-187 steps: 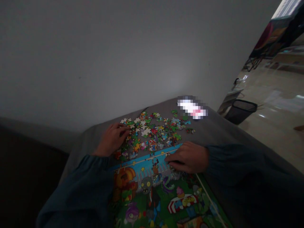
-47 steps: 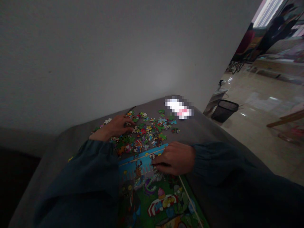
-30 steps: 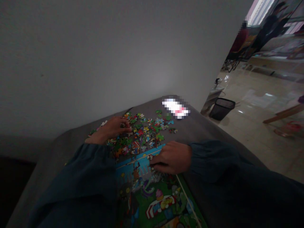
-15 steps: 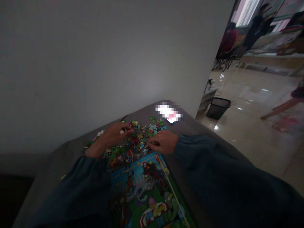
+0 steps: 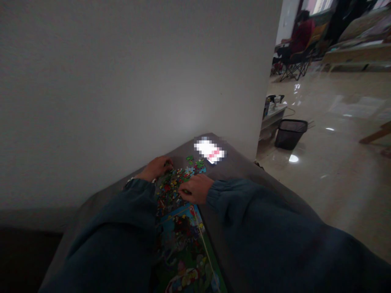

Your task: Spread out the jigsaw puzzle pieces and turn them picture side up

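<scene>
First, the lower frame is filled by dark sleeves [image 5: 122, 228], and a colourful puzzle picture [image 5: 180, 240] is laid flat between them, its far edge just short of the hands. A heap of jigsaw pieces [image 5: 171, 187] is spread just beyond it on a grey cloth cover [image 5: 232, 173]. The pieces are judged to be light, thin and stiff card, easily scattered, so they are best taken by the edges between fingertips. A small green piece [image 5: 186, 191] appears to be pinched in the curled fingers of the right hand [image 5: 195, 189], which is held at the near right of the heap. The left hand [image 5: 156, 168] is rested at the heap's far left, fingers bent down among the pieces; whether anything is held there cannot be told. Farther on, a bright pixelated object [image 5: 210, 150] is placed beyond the heap. Past the cloth's corner, a mesh wastebasket [image 5: 290, 133] is stood on a glossy floor [image 5: 336, 118], and a person in red [image 5: 301, 36] is seated far off on a folding chair [image 5: 293, 67].
</scene>
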A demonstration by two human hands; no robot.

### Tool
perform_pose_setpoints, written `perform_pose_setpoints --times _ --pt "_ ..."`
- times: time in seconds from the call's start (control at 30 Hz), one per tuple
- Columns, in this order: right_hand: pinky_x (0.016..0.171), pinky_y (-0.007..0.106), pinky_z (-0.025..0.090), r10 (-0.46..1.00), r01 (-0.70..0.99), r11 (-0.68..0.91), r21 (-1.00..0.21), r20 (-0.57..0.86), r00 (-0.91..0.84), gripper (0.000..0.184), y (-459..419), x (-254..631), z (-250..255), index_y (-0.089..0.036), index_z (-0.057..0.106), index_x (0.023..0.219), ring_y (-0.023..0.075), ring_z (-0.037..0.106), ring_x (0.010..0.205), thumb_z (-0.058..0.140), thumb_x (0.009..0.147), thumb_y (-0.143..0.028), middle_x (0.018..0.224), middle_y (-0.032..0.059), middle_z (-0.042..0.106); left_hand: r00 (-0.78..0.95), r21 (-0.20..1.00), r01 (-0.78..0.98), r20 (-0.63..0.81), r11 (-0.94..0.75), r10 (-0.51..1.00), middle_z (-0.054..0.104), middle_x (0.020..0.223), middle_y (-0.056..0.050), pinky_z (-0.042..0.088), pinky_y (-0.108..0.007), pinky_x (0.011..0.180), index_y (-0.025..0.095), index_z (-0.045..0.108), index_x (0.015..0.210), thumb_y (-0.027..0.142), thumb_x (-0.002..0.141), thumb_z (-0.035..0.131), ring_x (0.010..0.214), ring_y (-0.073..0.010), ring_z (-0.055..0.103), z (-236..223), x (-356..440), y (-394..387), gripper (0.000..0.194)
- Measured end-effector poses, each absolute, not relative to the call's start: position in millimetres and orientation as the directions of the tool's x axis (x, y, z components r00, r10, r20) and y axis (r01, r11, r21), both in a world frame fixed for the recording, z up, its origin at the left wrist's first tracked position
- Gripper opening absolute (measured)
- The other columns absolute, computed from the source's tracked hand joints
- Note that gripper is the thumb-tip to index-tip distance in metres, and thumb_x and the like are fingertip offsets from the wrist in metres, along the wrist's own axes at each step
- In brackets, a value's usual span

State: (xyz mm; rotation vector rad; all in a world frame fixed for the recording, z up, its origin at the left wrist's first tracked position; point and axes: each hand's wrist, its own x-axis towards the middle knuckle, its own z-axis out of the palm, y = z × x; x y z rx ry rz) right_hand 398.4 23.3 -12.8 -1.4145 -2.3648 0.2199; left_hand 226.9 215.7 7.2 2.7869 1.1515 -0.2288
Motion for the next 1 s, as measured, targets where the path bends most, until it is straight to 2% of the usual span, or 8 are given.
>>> perform_pose_setpoints --times 0.2,0.3,0.4,0.53,0.57,0.7,0.8,1.0 --pt "0.068 0.028 0.045 0.868 0.810 0.494 -0.317 0.229 -0.440 0.031 20.7 396.2 -8.3 -0.022 0.071 0.092 0.0198 0.068 0.078 0.042 0.091 -0.034 0.087 0.0069 0.074 0.613 0.152 0.790 -0.220 -0.594 0.759 0.065 0.108 -0.007 0.054 -0.040 0.081 0.014 0.061 0.110 0.035 0.091 0.058 0.092 -0.0192 0.064 11.1 240.6 224.1 0.028" --pt "0.067 0.029 0.045 0.866 0.808 0.498 -0.314 0.228 -0.445 0.031 20.1 396.7 -6.2 -0.023 0.071 0.092 0.0204 0.068 0.078 0.042 0.091 -0.034 0.086 0.0067 0.074 0.613 0.210 0.788 -0.169 -0.580 0.772 0.070 0.103 -0.007 0.052 -0.037 0.084 0.014 0.064 0.107 0.033 0.089 0.057 0.092 -0.0190 0.066 12.7 248.7 225.3 0.027" --pt "0.065 0.028 0.044 0.864 0.806 0.502 -0.315 0.227 -0.449 0.031 20.5 397.4 -6.1 -0.023 0.071 0.092 0.0197 0.068 0.077 0.041 0.091 -0.034 0.085 0.0068 0.074 0.612 0.238 0.779 -0.083 -0.581 0.787 0.070 0.112 -0.010 0.048 -0.034 0.091 0.015 0.065 0.113 0.037 0.088 0.049 0.103 -0.0211 0.064 16.3 248.6 223.6 0.037" --pt "0.066 0.028 0.045 0.863 0.803 0.504 -0.317 0.225 -0.453 0.030 22.3 397.3 -8.9 -0.023 0.070 0.091 0.0187 0.067 0.076 0.042 0.092 -0.034 0.086 0.0064 0.074 0.645 0.261 0.759 -0.169 -0.597 0.746 0.072 0.110 -0.004 0.050 -0.032 0.085 0.021 0.069 0.109 0.050 0.073 0.061 0.097 -0.0219 0.066 30.6 223.9 222.6 0.047" --pt "0.067 0.028 0.045 0.862 0.802 0.505 -0.317 0.224 -0.454 0.030 22.7 397.0 -9.8 -0.023 0.070 0.091 0.0186 0.067 0.076 0.042 0.092 -0.034 0.087 0.0063 0.074 0.645 0.262 0.761 -0.203 -0.594 0.737 0.073 0.108 -0.003 0.051 -0.032 0.083 0.023 0.070 0.109 0.052 0.070 0.064 0.095 -0.0219 0.067 35.5 213.6 223.2 0.049" --pt "0.066 0.029 0.044 0.859 0.797 0.512 -0.321 0.215 -0.465 0.031 23.9 395.2 -12.7 -0.023 0.070 0.091 0.0193 0.067 0.076 0.042 0.092 -0.035 0.086 0.0068 0.074 0.568 0.209 0.821 -0.211 -0.531 0.796 0.074 0.105 -0.005 0.050 -0.033 0.085 0.022 0.070 0.107 0.060 0.073 0.054 0.094 -0.0227 0.066 48.8 168.2 223.4 0.053" --pt "0.066 0.029 0.043 0.856 0.796 0.517 -0.314 0.214 -0.471 0.031 24.0 394.2 -14.8 -0.022 0.070 0.090 0.0197 0.067 0.077 0.042 0.092 -0.035 0.085 0.0072 0.073 0.495 0.149 0.869 -0.232 -0.472 0.837 0.075 0.097 -0.006 0.050 -0.034 0.081 0.022 0.072 0.098 0.063 0.066 0.059 0.086 -0.0250 0.067 41.6 144.0 217.7 0.054" --pt "0.066 0.028 0.042 0.851 0.796 0.525 -0.302 0.208 -0.482 0.030 24.9 394.0 -19.1 -0.022 0.070 0.090 0.0185 0.067 0.077 0.042 0.092 -0.034 0.087 0.0068 0.074 0.419 0.151 0.906 -0.204 -0.394 0.885 0.071 0.112 -0.006 0.050 -0.032 0.083 0.024 0.067 0.112 0.068 0.064 0.059 0.097 -0.0269 0.066 9.5 129.5 216.4 0.066"
